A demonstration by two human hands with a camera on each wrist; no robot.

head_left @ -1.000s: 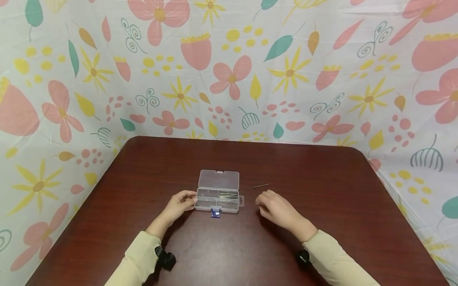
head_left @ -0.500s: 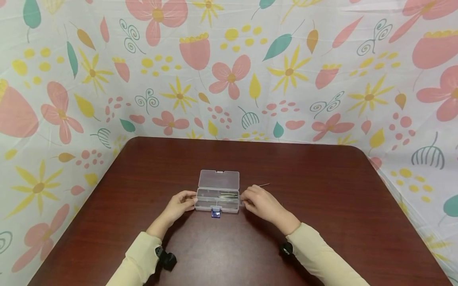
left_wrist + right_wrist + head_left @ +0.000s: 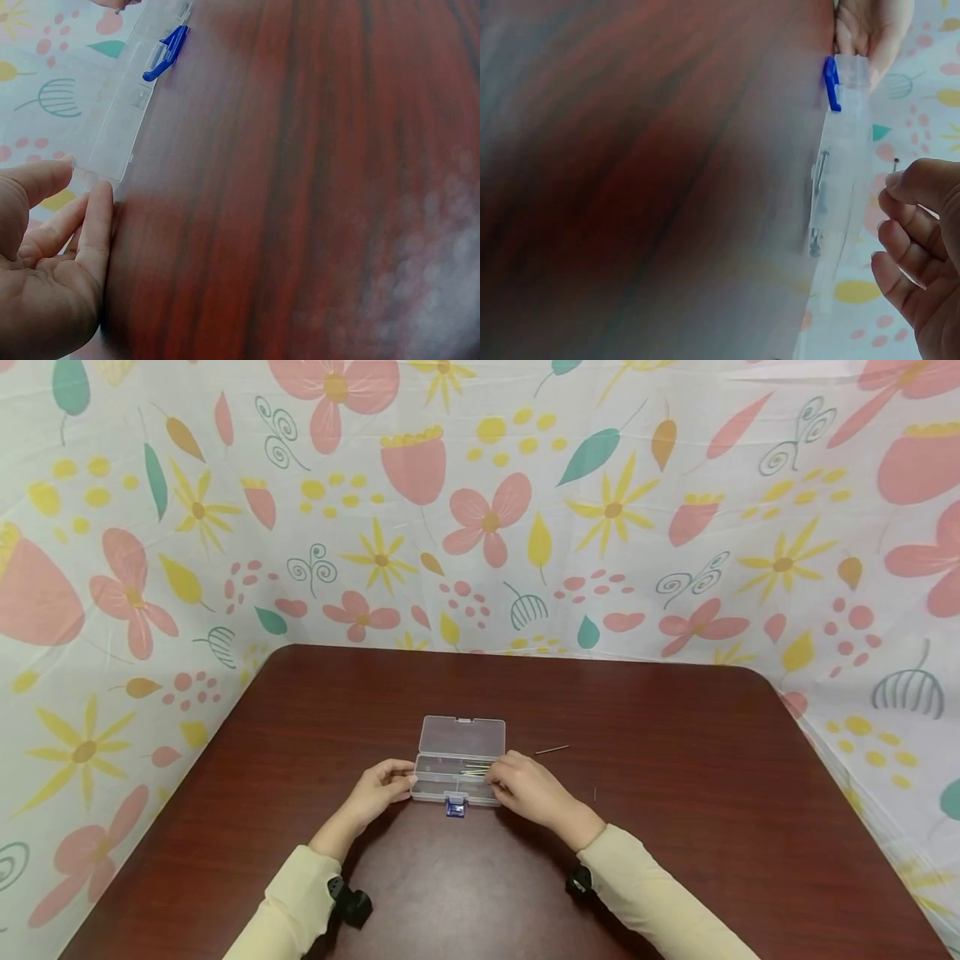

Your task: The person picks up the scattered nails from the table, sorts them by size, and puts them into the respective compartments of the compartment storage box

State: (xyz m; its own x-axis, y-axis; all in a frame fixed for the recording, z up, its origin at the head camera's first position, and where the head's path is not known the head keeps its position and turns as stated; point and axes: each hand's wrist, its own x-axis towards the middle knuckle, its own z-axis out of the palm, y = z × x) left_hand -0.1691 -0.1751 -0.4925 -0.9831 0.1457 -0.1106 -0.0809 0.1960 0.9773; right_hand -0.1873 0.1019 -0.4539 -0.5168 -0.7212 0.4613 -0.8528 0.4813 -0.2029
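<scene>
At the far left, a pale cream fabric sleeve point(image 3: 288, 897) ends above a black wrist device point(image 3: 351, 903). Beyond it the left hand point(image 3: 375, 787) touches the left end of a clear rectangular plastic box point(image 3: 429, 795), its grip apart, thumb and nearly straight fingers resting about the corner. The box sits on the dark red-brown wooden desk point(image 3: 450, 893), its clear flat lid point(image 3: 462, 736) tipped back on the far side and its small blue plastic latch point(image 3: 455, 807) hanging down at the front. Several slim metal nails point(image 3: 474, 771) (yellowish in the head view, greyer from the right wrist) lie in the rear compartment, toward its right end. The right hand point(image 3: 534, 787) is over the box's right end, its grip clamped on a thin grey metal nail point(image 3: 896, 162) between thumb and forefinger; whether that nail touches the box I cannot tell. Just beyond the right hand, a second slim brownish nail point(image 3: 552, 750) lies slantwise on the desk.
</scene>
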